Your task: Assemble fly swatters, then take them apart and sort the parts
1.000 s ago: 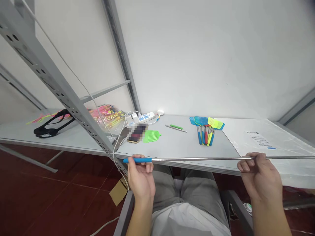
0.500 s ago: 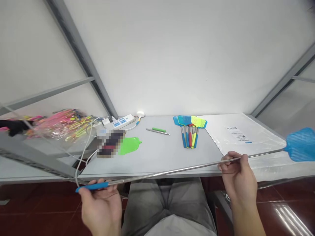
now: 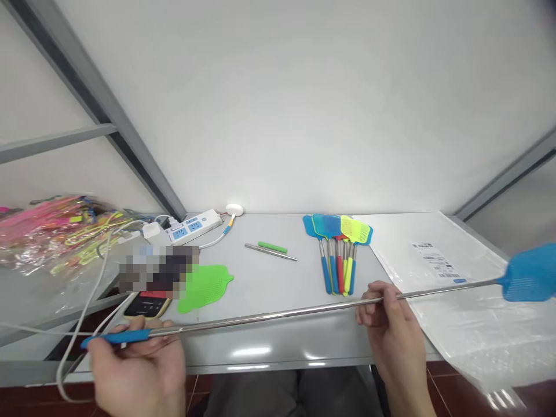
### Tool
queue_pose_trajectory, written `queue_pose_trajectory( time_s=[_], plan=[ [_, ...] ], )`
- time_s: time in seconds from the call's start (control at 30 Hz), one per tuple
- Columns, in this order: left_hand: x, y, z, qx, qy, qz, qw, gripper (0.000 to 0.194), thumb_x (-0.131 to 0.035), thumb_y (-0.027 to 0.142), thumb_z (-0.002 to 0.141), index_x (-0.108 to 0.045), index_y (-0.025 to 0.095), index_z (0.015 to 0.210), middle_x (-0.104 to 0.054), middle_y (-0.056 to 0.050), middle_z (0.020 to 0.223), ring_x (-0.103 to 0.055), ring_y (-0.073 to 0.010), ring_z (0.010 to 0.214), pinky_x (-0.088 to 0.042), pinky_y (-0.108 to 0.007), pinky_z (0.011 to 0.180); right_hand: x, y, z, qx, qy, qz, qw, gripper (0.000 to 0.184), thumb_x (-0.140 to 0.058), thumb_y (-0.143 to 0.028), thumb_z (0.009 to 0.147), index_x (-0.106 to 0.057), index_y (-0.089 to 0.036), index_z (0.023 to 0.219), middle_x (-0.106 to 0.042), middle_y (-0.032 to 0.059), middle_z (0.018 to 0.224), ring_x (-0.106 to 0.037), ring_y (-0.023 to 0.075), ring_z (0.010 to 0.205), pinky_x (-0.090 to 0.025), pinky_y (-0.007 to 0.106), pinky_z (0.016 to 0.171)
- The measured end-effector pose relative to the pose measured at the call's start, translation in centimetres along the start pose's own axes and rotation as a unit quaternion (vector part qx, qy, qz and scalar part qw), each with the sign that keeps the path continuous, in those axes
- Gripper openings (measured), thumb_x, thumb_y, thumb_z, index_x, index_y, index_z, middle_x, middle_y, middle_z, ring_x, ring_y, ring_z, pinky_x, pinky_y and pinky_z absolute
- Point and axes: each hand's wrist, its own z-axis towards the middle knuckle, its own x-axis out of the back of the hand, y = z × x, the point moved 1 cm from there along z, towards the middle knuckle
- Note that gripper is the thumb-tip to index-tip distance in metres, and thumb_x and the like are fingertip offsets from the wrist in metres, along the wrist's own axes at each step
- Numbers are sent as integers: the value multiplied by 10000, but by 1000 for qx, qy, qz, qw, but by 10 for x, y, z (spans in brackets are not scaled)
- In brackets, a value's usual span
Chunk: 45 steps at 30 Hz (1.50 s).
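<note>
Left hand: grip clamped on the blue handle of the swatter, fingers curled under it, well left of the bundle.

Right hand: grip closed on the steel shaft, thumb and fingers pinching it, just right of the bundle and nearer the person.

Swatter: held in the air by both hands, passing in front of the bundle and tilted up to the right; its blue mesh head sits far right of the bundle, over the plastic sheet.

Bundle: swatters with blue, yellow and red handles, lying together on the desk, mesh heads toward the wall.

Left of the bundle: a steel rod with a green sleeve, then a green mesh head.

Further left: a pixelated patch over a dark device, a white power strip with blue socket panels, and a clear bag of pink and yellow items.

Right of the bundle: a plastic sheet bearing a white label.

Writing: the label has lines of print and a blue bar, too small to read; no brand legible.
</note>
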Motion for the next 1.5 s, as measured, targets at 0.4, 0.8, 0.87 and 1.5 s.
queue_pose_trajectory(
  time_s=[0.4,0.8,0.87,1.5],
  plan=[
    [3,-32,-11,113,26,-114,987,212,-608,440,895,-631,234,939,-636,13,884,-608,-93,775,-520,-182,680,-55,33,6,34,10,-19,999,178,-642,-374,866,-625,-202,823,-426,-33,687,-401,77,510,-408,245,464],
    [-14,-60,-59,41,-81,-49,995,271,-713,515,773,-649,268,864,-603,9,733,-618,-148,666,-595,-319,650,-53,59,-5,-58,-126,-48,989,149,-741,-370,767,-686,-236,803,-530,10,672,-489,105,461,-418,260,407],
    [-26,-70,-70,42,-93,-43,994,254,-713,507,775,-651,273,853,-593,15,696,-608,-146,631,-596,-316,620,-49,57,-2,-51,-122,-30,991,111,-727,-354,784,-694,-250,800,-545,9,687,-473,86,424,-411,249,380],
    [-33,-60,-74,81,-119,-67,987,224,-659,441,858,-661,224,913,-638,20,866,-618,-117,829,-554,-270,798,-10,18,-5,5,-116,-31,993,142,-646,-347,874,-688,-251,969,-567,-4,598,-517,106,515,-413,233,507]
  ],
)
